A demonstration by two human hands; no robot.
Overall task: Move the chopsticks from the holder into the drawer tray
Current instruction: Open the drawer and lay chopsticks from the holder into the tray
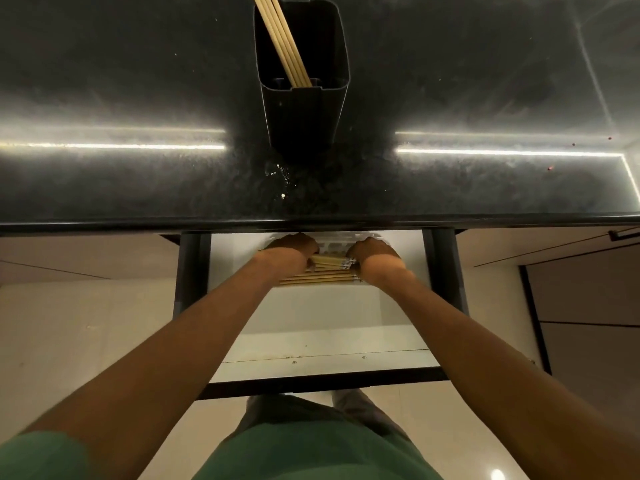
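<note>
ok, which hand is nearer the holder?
Left. Both hands grip the chopsticks in the drawer; the left hand is almost straight in front of the holder, the right hand offset to its right.

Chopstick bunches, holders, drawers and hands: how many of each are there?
Chopstick bunches: 2 (holder bunch, drawer bunch)
Holder: 1
Drawer: 1
Hands: 2 (left hand, right hand)
Total: 6

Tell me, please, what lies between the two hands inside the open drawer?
In the head view, a bundle of chopsticks lies crosswise between the left hand and the right hand; each hand grips one end.
</note>
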